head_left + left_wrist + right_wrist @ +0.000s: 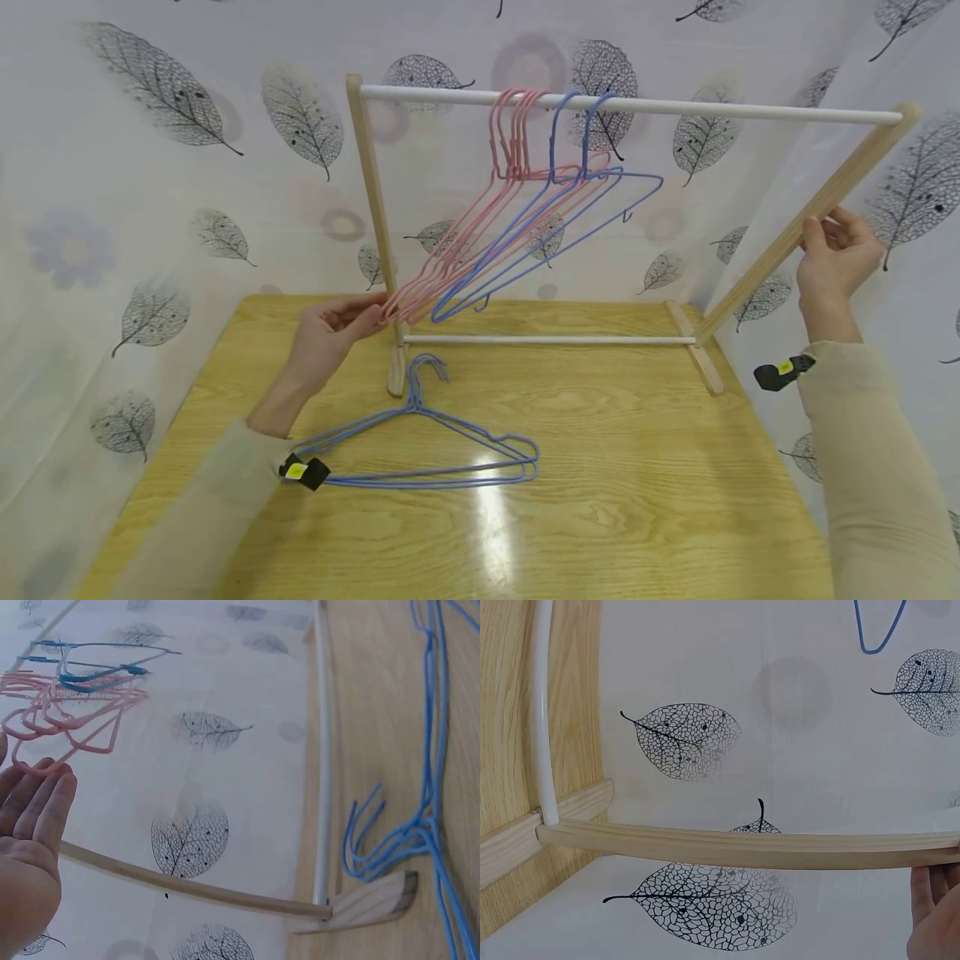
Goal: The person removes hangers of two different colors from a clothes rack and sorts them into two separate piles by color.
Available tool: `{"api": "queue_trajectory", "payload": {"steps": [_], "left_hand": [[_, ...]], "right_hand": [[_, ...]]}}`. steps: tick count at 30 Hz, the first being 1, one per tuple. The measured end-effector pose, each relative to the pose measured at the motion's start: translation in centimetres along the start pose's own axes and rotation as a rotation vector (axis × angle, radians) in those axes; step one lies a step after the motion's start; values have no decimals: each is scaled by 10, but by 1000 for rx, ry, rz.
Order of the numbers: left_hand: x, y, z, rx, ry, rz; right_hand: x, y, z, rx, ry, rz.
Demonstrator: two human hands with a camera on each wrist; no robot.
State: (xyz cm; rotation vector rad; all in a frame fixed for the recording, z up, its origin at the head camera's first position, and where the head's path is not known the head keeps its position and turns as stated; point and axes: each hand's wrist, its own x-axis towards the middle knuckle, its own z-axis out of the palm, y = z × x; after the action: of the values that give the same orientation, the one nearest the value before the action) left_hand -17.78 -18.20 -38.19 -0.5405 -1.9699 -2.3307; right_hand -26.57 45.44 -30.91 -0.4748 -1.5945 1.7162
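Note:
Pink wire hangers [517, 158] hang by their hooks near the middle of a white rail [712, 108]. My left hand [324, 335] pinches the lower left corner of the pink group between thumb and fingers; how many it grips I cannot tell. Just right of them hang two blue hangers [552, 154], apart from the hand. On the right, my right hand [840, 257] holds the wooden post [855, 167] of the rack, thumb in front and fingers behind. The right wrist view shows only some fingers [922, 896] at that post.
Several blue hangers [414, 402] lie stacked on the wooden table [615, 500], below my left forearm. A white lower bar [547, 340] joins the rack's feet near the table's back edge. A leaf-patterned curtain [300, 225] hangs close behind and at both sides.

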Motion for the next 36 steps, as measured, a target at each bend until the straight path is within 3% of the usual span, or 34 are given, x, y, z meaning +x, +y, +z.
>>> {"api": "queue_trajectory", "payload": {"steps": [12,22,28,36], "left_hand": [[26,1,18,175,-5,19],[52,-2,28,152,-53,27],[63,-5,31,212,-61,46],[67,-4,33,177,13,109]], "right_hand": [[0,-1,-3,-5,0,5],[1,1,-4,20,1,-8],[-1,0,-3,20,-3,-22],[-2,-3,0,0,7,-17]]}}
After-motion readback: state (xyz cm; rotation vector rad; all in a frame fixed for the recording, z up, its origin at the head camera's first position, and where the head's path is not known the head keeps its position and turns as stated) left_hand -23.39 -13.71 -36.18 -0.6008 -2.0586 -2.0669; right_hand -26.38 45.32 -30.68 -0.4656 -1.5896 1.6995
